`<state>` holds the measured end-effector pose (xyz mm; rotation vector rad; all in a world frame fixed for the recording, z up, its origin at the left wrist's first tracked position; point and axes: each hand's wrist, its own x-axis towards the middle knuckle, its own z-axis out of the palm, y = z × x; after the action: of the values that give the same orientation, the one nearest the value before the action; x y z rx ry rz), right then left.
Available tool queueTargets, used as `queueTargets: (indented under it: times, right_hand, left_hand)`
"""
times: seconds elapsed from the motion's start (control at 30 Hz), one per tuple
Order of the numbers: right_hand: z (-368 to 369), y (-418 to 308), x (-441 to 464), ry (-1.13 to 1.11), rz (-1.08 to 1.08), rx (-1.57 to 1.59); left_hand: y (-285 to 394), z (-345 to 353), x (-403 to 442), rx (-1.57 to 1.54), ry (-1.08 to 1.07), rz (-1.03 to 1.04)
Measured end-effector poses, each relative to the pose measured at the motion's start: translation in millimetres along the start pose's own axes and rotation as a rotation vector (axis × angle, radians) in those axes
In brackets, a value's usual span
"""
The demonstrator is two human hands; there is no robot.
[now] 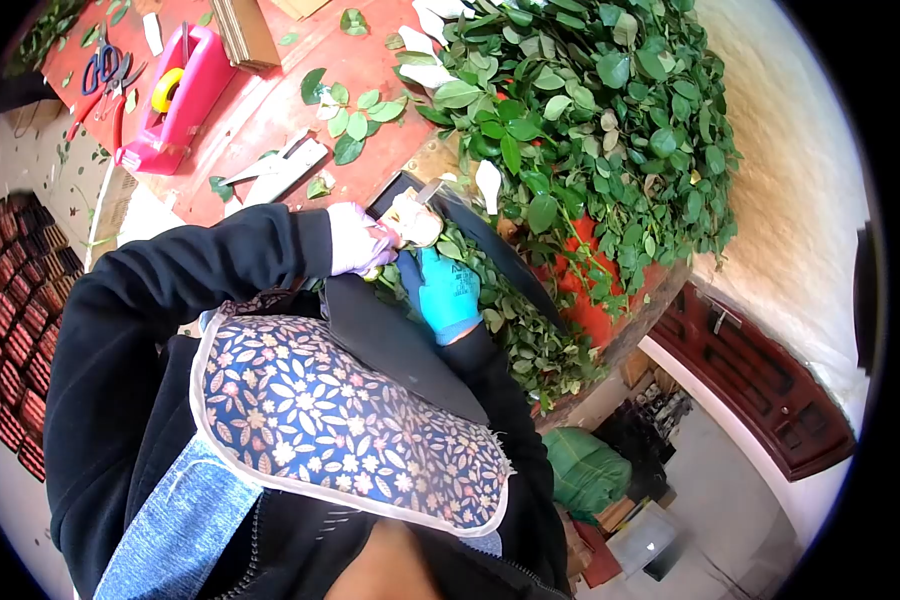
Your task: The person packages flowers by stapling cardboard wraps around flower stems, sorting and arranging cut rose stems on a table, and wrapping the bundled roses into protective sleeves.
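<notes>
At the near edge of the red table, my left hand [359, 239], in a pale lavender glove, is closed against a cream-coloured flower head, which looks like a rose [413, 218]. My right hand [444, 290], in a bright blue glove, is closed just below the flower, with its fingers around the leafy stems [392, 282]. The fingertips of both hands are partly hidden. Flower and stems sit between dark panels [500, 245] of a trough-like holder in front of my floral apron [340, 410].
A large heap of leafy stems [610, 120] covers the table's right side. On the left are a pink tape dispenser [185, 110], red-handled pruners [105, 95], dark-handled scissors [105, 62], a white stapler-like tool [280, 170], cardboard [245, 35] and loose leaves [355, 120].
</notes>
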<state>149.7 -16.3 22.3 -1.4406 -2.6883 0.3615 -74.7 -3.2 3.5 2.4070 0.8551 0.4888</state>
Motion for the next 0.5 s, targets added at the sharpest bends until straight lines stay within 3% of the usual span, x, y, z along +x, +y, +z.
queueTargets:
  times: [0.03, 0.1, 0.23, 0.3, 0.37, 0.43, 0.5]
  right_hand:
    - [-2, -1, 0, 0.003, 0.005, 0.001]
    - [-7, -4, 1, -0.059, 0.032, 0.055]
    - [-9, -5, -1, -0.123, 0.096, 0.025]
    - [-11, -2, -1, -0.112, 0.078, 0.060]
    - [-42, -8, 3, -0.184, 0.076, -0.031]
    - [-71, -13, 0, 0.022, 0.054, 0.060]
    - [-84, -14, 4, 0.048, 0.181, 0.044]
  left_hand:
    - [6, -5, 5, 0.001, -0.003, 0.004]
    - [23, -19, 16, -1.428, -0.063, -0.953]
    - [18, -12, 12, -1.271, -0.146, -0.914]
    - [4, 10, 3, -0.115, 0.148, -0.032]
    - [10, -3, 9, -0.262, 0.064, -0.112]
    - [21, -19, 16, -0.403, -0.133, -0.398]
    - [9, -9, 13, -0.490, -0.230, -0.440]
